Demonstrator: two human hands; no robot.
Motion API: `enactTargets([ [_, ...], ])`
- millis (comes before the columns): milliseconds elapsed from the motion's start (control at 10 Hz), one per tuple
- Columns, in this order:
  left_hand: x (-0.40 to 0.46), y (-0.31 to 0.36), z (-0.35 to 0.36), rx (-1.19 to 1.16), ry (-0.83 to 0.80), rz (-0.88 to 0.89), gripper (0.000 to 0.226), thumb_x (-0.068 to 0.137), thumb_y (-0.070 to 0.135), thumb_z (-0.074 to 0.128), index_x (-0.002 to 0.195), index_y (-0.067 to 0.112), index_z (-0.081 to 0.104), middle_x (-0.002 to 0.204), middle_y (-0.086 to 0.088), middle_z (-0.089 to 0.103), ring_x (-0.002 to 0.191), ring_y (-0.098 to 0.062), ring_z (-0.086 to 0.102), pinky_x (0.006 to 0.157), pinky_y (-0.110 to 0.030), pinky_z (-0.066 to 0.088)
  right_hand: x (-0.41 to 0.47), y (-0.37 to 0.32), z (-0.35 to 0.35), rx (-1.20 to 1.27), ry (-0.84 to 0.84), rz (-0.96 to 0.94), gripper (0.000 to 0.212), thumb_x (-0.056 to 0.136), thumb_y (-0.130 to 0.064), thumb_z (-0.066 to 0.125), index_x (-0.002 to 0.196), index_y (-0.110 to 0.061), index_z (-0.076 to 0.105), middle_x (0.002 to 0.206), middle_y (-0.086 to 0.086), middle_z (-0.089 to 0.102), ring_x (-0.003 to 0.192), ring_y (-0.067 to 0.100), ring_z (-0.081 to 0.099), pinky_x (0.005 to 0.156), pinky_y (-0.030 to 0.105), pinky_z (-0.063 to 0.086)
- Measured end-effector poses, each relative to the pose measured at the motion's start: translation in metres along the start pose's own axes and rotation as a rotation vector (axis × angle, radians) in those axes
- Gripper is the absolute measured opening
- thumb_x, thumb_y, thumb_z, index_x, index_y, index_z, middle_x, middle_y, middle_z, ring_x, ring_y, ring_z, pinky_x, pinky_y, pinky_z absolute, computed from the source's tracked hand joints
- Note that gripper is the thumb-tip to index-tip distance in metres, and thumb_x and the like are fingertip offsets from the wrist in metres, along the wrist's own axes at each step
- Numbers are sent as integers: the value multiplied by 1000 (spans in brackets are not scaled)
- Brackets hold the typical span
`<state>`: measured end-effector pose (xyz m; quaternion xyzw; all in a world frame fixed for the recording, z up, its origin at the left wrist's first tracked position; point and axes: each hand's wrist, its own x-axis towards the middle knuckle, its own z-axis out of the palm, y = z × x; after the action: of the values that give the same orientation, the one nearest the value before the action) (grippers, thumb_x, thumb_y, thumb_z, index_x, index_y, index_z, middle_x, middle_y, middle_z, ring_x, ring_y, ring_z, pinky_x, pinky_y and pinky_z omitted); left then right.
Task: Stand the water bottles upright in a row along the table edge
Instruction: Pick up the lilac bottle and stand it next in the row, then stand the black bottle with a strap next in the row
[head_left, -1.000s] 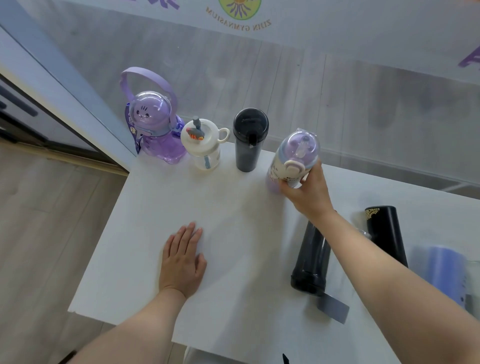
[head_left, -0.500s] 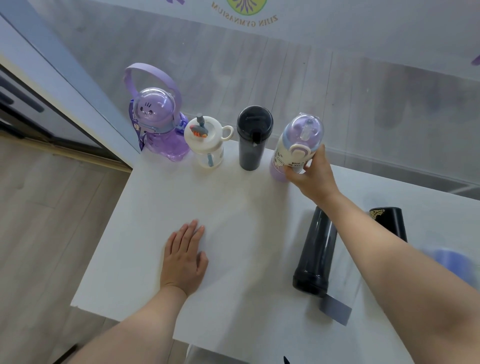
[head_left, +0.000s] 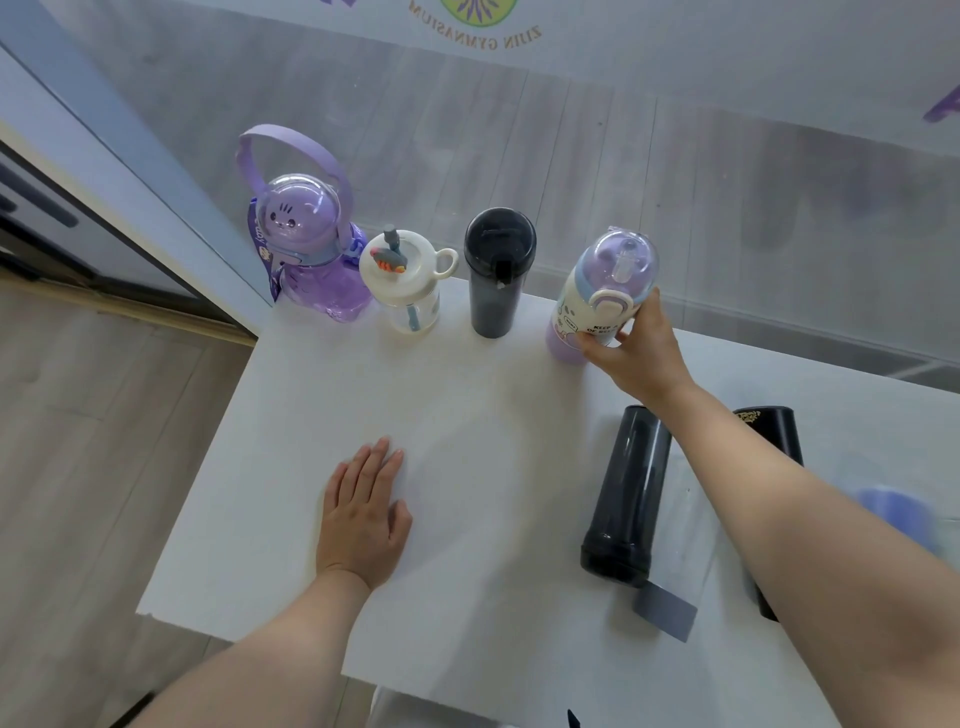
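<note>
Right hand (head_left: 636, 358) has its grip wrapped on the pastel bottle (head_left: 597, 296), fingers on the label just under the lid. Bottle is upright or nearly so at the far edge of the counter (head_left: 322, 395), fourth in the row, right of the dark tumbler (head_left: 496, 273). Can't tell if its base is fully seated; looks a touch tilted. Left hand (head_left: 361, 514) is flat on the counter with fingers spread, holding nothing, well clear of the row.

Row so far, going left from the dark tumbler: white cup with the straw lid (head_left: 405, 283), then the purple jug (head_left: 306, 249) at the corner.

Risks as I see them:
- Grip is high on the pastel bottle. Letting go before the base is flat would probably tip it, either into the dark tumbler or off the far edge. No lip there that I can see.
- The gap to the dark tumbler is bigger than the other gaps. Sliding the pastel bottle left to fix that could knock the tumbler; it's tall and narrow.
- Right forearm passes over the smoky bottle (head_left: 626, 493) lying on its side nearer the person. Pulling back low could roll it toward the near edge.
- Black flask (head_left: 774, 431) and a blurred blue thing (head_left: 893, 514) sit partly behind the arm, not yet stood up.
</note>
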<state>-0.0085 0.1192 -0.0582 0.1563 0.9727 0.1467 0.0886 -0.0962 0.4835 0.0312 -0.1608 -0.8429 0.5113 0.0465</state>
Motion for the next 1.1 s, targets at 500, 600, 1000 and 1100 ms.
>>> enactTargets([
  [500,-2,1,1,8,9,-4,60,84,30,35,142,15,41,153,-5,35,142,-22,28,117,-43,17,-73,13,-33,-272,-68,36,75,86,-21,71,147,-19,28,143,-3,43,124,12,45,100,26,37],
  [600,-2,1,1,13,10,-2,60,85,30,34,142,15,41,153,-5,35,142,-23,28,117,-43,16,-114,25,-40,-384,-106,-123,51,86,0,62,133,-16,49,134,1,52,125,17,47,108,32,37],
  [1000,-2,0,2,9,25,2,60,85,31,34,143,16,40,154,-4,35,142,-22,27,117,-42,15,-174,53,-34,-842,-417,-382,70,64,15,59,129,-13,54,146,8,46,140,32,35,113,42,34],
  [1100,-2,-1,3,10,28,2,60,85,31,34,143,16,41,154,-5,35,142,-22,28,117,-43,15,-171,52,-28,-984,-500,-430,87,57,7,65,138,-18,46,153,7,38,143,30,30,119,38,18],
])
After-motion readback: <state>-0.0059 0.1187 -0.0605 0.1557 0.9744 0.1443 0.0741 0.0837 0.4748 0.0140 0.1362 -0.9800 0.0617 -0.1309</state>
